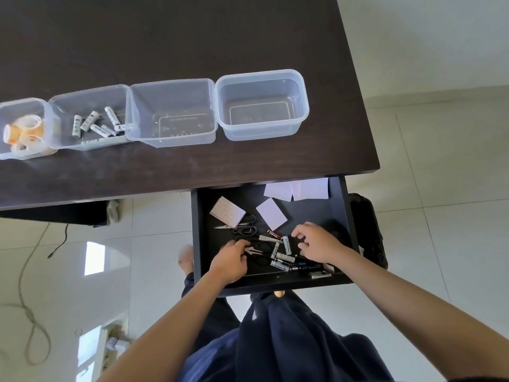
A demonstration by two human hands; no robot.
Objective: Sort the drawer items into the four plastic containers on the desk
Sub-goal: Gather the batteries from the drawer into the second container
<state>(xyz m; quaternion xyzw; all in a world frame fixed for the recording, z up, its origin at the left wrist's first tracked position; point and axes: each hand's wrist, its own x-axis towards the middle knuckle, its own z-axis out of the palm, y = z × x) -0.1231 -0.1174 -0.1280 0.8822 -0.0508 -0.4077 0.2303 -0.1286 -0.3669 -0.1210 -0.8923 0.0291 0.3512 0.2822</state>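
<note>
The black drawer (340, 216) is pulled out under the dark desk (192, 37). It holds several batteries (286, 245), black-handled scissors (243, 230), sticky-note pads (271, 213) and a marker (305, 268). My left hand (230, 261) rests on the scissors pile at the drawer's front left, fingers curled; whether it grips anything is hidden. My right hand (316, 242) hovers over the batteries, fingers apart. Four clear containers line the desk: tape rolls (24, 130) in the leftmost, batteries (93, 124) in the second, the third (170, 92) and fourth (261, 75) empty.
The desk's right edge and corner lie just above the drawer. A black bag or chair (369, 230) stands right of the drawer. A cable (27, 271) loops over the white tiled floor at the left. My dark-clothed legs are below the drawer.
</note>
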